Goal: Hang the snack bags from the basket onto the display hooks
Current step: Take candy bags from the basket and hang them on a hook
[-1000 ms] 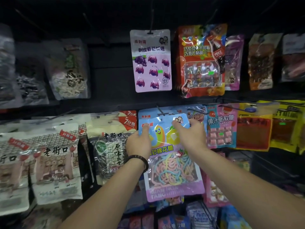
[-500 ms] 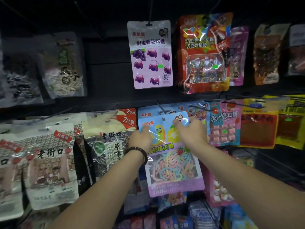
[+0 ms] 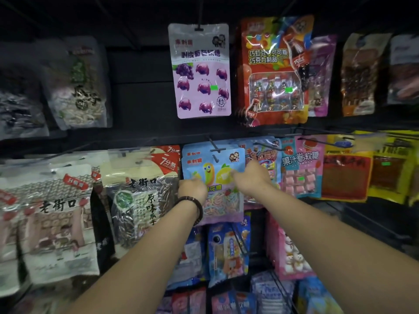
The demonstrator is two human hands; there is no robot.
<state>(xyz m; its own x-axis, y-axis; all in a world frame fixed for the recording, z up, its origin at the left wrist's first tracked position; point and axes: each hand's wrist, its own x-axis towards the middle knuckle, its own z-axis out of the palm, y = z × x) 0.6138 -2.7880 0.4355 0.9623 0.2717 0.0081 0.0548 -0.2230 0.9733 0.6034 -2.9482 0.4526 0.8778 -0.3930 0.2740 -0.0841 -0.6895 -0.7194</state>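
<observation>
At the middle row's hook (image 3: 214, 148) we hold the blue gummy bag (image 3: 213, 172) upright against matching bags (image 3: 192, 152): our left hand (image 3: 192, 189) pinches its left edge, our right hand (image 3: 251, 177) its right edge.

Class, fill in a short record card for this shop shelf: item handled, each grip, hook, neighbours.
item: blue candy bag, upright against the middle row
left grip: holds the bag's left edge
right grip: holds its right side
hook: tip at the bag's top edge; threaded or not, cannot tell
left neighbour: seed bag
above: purple grape-candy bag, hanging
</observation>
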